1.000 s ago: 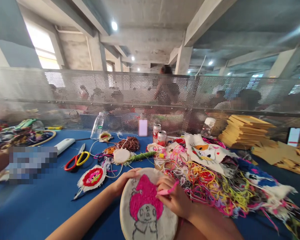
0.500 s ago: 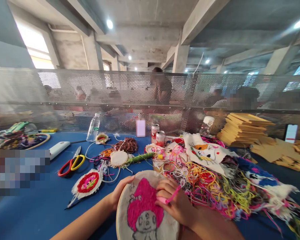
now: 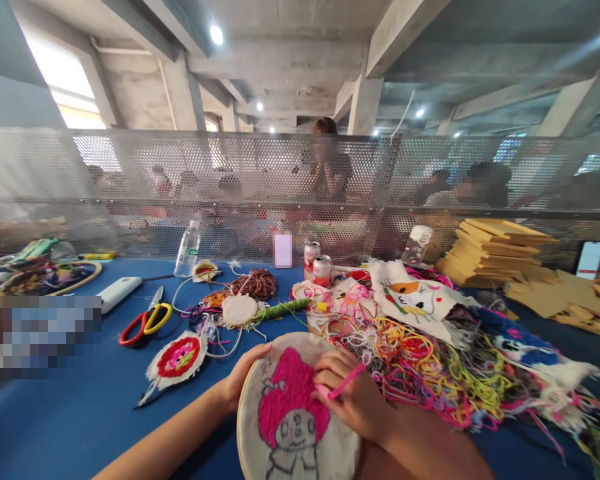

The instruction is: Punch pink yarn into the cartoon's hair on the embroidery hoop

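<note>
My left hand [image 3: 243,377] grips the upper left rim of a round embroidery hoop [image 3: 241,427], fingers behind it. White cloth stretched in the hoop carries a drawn cartoon character [image 3: 296,427], its hood filled with bright pink yarn. My right hand [image 3: 350,393] is closed around a pink pen-like tool, seemingly a punch needle [image 3: 325,392], with pink yarn [image 3: 349,380] coming out of its back end. That hand rests over the right side of the hood; the tool's tip is hidden by my fingers.
Scissors [image 3: 146,325] and a round yarn patch [image 3: 177,360] lie left on the blue table. A tangled yarn heap [image 3: 420,363] spreads right, with cans [image 3: 322,271] and a stack of yellow frames [image 3: 490,253] behind. A perforated metal screen [image 3: 250,167] stands across the back; people sit beyond.
The hoop and both hands sit slightly further right in view. My right hand stays at the hood's right side, and the yarn tail has shifted slightly. The view has tilted a little.
</note>
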The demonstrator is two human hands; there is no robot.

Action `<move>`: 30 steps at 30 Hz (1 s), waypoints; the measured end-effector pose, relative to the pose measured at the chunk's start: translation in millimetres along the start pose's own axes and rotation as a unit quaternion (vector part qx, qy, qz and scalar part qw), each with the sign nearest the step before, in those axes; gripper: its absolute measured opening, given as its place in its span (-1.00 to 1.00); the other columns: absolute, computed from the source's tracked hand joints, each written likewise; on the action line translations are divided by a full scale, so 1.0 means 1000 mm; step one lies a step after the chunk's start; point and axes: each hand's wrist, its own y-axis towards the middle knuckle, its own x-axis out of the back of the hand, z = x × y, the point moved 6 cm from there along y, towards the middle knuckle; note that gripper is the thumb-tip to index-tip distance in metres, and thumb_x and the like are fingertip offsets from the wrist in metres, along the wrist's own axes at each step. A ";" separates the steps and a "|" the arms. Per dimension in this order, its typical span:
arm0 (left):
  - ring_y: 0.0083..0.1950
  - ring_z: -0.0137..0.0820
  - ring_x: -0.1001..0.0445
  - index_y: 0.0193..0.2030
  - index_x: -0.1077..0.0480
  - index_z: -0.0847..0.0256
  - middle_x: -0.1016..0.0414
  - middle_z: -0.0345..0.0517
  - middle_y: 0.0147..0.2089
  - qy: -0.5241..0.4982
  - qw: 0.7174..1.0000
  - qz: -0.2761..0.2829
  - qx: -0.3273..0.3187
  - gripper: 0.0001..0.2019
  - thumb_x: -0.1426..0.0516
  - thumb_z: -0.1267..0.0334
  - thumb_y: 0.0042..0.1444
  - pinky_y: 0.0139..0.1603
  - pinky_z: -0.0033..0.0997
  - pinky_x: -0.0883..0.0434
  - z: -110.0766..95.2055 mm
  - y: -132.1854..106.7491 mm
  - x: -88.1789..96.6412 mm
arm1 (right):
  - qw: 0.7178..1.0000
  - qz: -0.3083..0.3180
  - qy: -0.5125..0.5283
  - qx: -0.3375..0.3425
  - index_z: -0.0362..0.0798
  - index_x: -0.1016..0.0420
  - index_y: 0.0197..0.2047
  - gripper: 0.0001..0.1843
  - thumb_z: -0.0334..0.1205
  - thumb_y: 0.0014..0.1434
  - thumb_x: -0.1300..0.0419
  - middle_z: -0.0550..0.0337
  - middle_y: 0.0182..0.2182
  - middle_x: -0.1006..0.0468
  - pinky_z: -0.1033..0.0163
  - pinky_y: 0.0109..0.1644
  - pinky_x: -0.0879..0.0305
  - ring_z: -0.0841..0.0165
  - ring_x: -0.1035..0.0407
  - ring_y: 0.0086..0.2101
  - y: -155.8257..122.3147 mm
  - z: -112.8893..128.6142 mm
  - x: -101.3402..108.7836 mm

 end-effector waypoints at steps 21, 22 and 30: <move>0.01 -0.06 -0.42 0.10 -0.30 0.41 -0.51 0.17 -0.10 -0.052 0.979 0.198 -0.010 -0.41 0.09 -0.08 0.17 0.13 -0.08 -0.15 0.003 -0.002 -0.024 | 1.000 -0.001 -0.002 0.030 -0.01 -0.33 -0.28 -0.95 -0.33 0.15 -0.09 0.24 -0.31 -0.49 0.05 0.12 -0.11 0.37 -0.34 -0.22 0.002 0.010 0.008; 0.01 -0.06 -0.42 0.10 -0.30 0.41 -0.51 0.17 -0.10 -0.057 0.978 0.201 -0.013 -0.42 0.11 -0.07 0.18 0.13 -0.08 -0.16 0.003 -0.002 -0.024 | 1.000 0.003 0.005 0.026 -0.01 -0.33 -0.28 -0.96 -0.32 0.15 -0.10 0.25 -0.31 -0.48 0.06 0.11 -0.11 0.37 -0.34 -0.22 0.002 0.011 0.009; 0.00 -0.05 -0.42 0.05 -0.34 0.40 -0.51 0.14 -0.09 -0.035 0.981 0.192 0.000 -0.43 0.08 -0.08 0.16 0.09 -0.10 -0.21 0.008 0.001 -0.025 | 0.999 0.025 0.028 0.014 -0.02 -0.32 -0.30 -0.95 -0.25 0.20 -0.08 0.22 -0.31 -0.48 0.11 0.03 -0.20 0.36 -0.33 -0.21 0.002 0.012 0.003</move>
